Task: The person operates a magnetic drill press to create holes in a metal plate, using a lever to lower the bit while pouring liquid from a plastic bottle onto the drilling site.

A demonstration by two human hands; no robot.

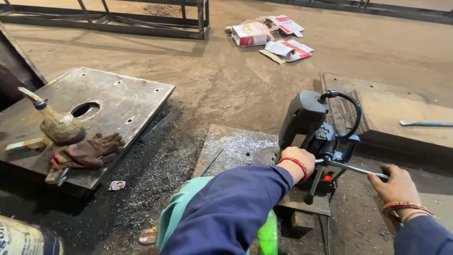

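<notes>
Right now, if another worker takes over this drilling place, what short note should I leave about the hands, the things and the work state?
Left hand: rests on the grey magnetic drill, at its lower body.
Right hand: grips one spoke of the feed handle.
Things: the drill stands on a steel plate on the floor. Its red switch light glows.
Done: metal shavings and one small hole show on the plate.
Left: the bit is hidden behind the left hand, so the present hole's depth cannot be told.
Nearby: an oil bottle and brown gloves lie on another holed plate.
</notes>
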